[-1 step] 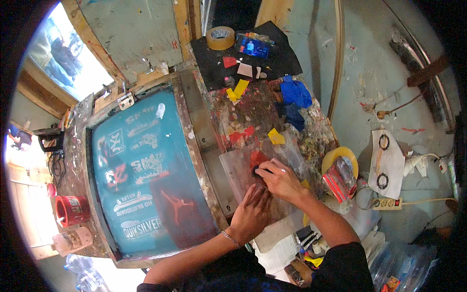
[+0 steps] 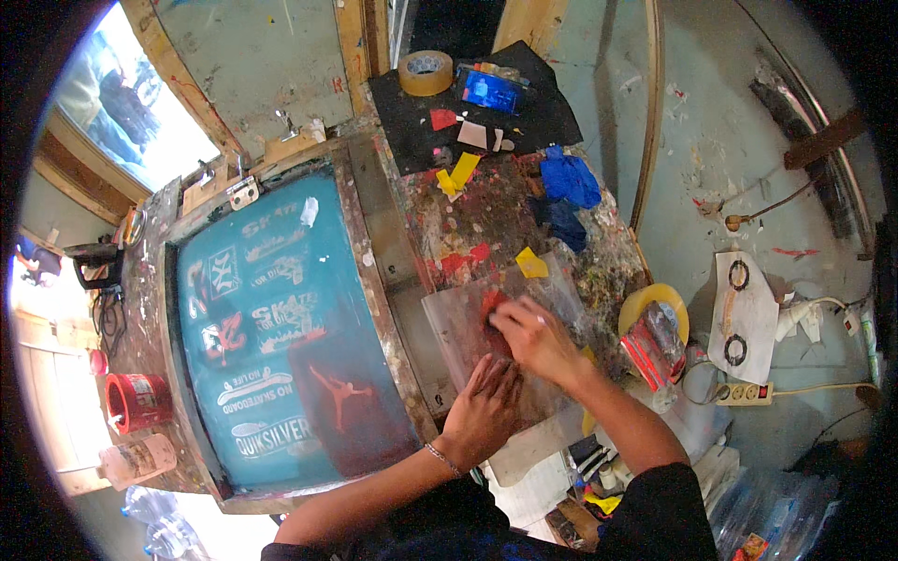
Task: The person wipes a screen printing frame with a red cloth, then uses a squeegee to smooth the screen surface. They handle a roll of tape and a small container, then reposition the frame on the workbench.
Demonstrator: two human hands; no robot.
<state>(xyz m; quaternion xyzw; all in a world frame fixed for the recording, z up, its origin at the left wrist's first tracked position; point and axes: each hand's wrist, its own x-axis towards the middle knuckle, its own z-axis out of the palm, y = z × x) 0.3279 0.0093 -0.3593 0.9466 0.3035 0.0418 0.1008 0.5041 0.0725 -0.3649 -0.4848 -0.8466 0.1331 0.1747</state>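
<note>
A clear plastic sheet lies on the paint-stained bench in front of me, with a red smear on it. My left hand rests on the lower part of the sheet, fingers stretched out flat. Just above and to its right, my right hand is over the sheet, its fingertips pinched together at the red smear. Motion blurs those fingers, and whatever small thing they hold is hidden. A yellow scrap sits at the sheet's far edge.
On the left stands a framed teal printing screen. Tape and a lit phone lie on black material at the back. Blue cloth is to the right, near a yellow roll. A red tub stands far left.
My right hand has shifted slightly and is now blurred; the small dark thing seen at its fingertips before no longer shows clearly. The left hand has stayed in place.
</note>
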